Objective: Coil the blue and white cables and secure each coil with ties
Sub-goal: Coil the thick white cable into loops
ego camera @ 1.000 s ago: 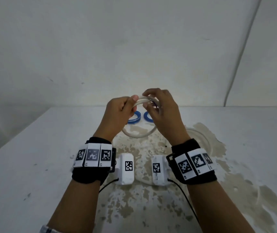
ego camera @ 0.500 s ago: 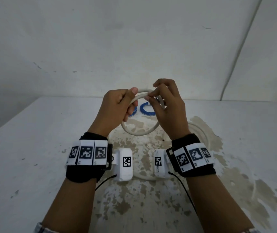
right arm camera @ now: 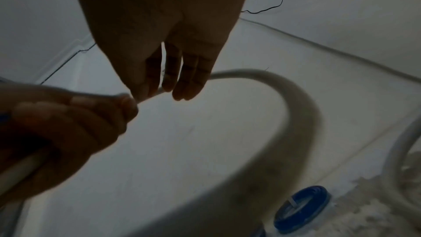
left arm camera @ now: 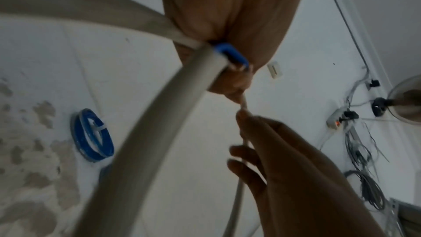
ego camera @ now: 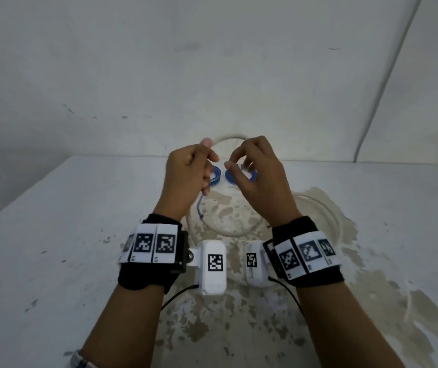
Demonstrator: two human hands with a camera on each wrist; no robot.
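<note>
My left hand (ego camera: 188, 173) grips the white cable coil (ego camera: 225, 231), held upright above the table; its loop arcs over both hands and down towards my wrists. A short blue wire end (left arm camera: 230, 55) sticks out at the grip and hangs below (ego camera: 200, 208). My right hand (ego camera: 257, 179) pinches a thin white tie (left arm camera: 243, 104) between thumb and forefinger. The tie runs taut from my left fingertips to the right ones (right arm camera: 148, 97). Two blue coils (ego camera: 216, 175) (ego camera: 239, 177) lie flat on the table behind my hands, one with a white tie round it (left arm camera: 91, 136).
A second white cable loop (ego camera: 318, 208) lies on the stained patch of the white table (ego camera: 53, 235), just right of my right wrist. The white wall stands close behind, with a conduit (ego camera: 387, 75) running up it at the right.
Both hands have risen and moved apart. My right hand has left the coil's top and now draws the thin tie out to the right, away from the left hand.
</note>
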